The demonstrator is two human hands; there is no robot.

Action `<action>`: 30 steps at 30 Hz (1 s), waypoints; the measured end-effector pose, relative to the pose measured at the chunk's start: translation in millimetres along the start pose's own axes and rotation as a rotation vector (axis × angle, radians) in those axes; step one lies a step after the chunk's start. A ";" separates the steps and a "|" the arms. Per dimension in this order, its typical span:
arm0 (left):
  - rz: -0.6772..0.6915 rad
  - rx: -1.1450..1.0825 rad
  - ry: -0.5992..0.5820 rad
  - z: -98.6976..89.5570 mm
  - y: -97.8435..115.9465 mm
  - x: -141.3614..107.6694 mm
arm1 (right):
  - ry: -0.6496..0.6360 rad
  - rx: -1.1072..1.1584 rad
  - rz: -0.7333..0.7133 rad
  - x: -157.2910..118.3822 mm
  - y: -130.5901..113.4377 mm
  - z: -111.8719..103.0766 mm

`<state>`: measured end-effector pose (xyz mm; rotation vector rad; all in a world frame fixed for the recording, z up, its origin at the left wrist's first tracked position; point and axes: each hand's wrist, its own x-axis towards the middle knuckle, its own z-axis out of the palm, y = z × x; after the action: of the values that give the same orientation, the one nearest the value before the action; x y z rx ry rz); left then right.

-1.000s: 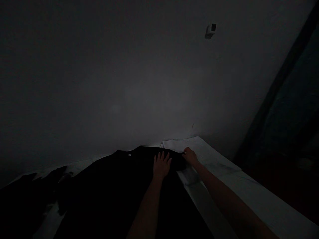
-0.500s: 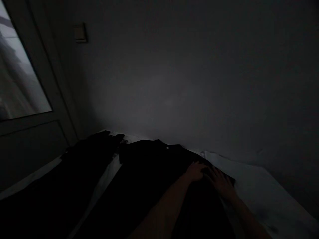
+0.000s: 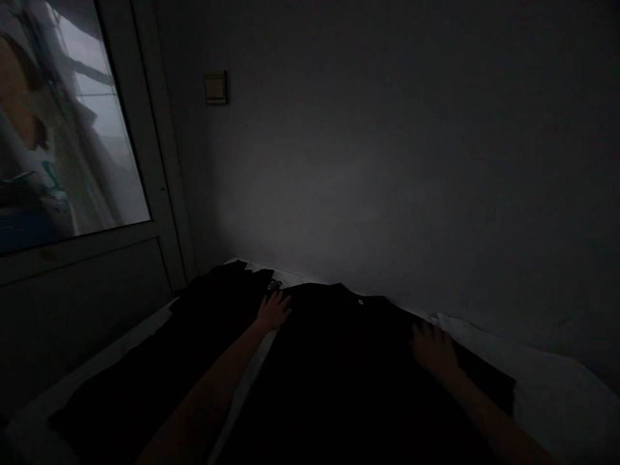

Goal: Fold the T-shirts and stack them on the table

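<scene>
A black shirt (image 3: pixel 349 361) lies spread on a pale sheet (image 3: pixel 557 394), its neckline with a small light label towards the wall. My left hand (image 3: pixel 274 311) rests with fingers apart at the shirt's left shoulder or sleeve. On the right shoulder area lies my right hand (image 3: pixel 433 347), fingers spread. Neither hand appears to hold anything. Another black garment (image 3: pixel 194 349) lies to the left, partly behind my left forearm. The dark cloth shows few folds in the dim light.
A plain wall (image 3: pixel 368 161) rises behind the sheet, with a light switch (image 3: pixel 216 88) on it. At the left stands a door (image 3: pixel 97 258) with a glass pane, through which hanging cloth shows.
My left hand has moved left, away from my right hand, to the shirt's other shoulder. My right hand remains on the right shoulder area. The view has turned left.
</scene>
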<state>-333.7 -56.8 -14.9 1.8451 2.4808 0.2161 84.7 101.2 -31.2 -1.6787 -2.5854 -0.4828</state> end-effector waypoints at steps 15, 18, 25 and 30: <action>0.008 -0.042 0.147 12.8 0.0 -11.1 | -0.215 0.399 -0.245 89.3 -276.7 -56.2; -0.018 -0.107 0.169 5.5 3.4 -12.9 | -0.227 0.393 -0.223 90.7 -279.2 -53.8; -0.160 -0.188 0.075 -23.7 0.8 -81.9 | -0.259 0.389 -0.261 93.9 -279.8 -70.6; -0.219 -0.245 -0.198 -38.7 7.2 -157.9 | -0.198 0.448 -0.428 108.1 -306.5 -100.4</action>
<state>-285.5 -209.0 16.6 1.4174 2.3734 0.2964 -250.0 56.0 9.2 -1.0832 -2.9032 0.2670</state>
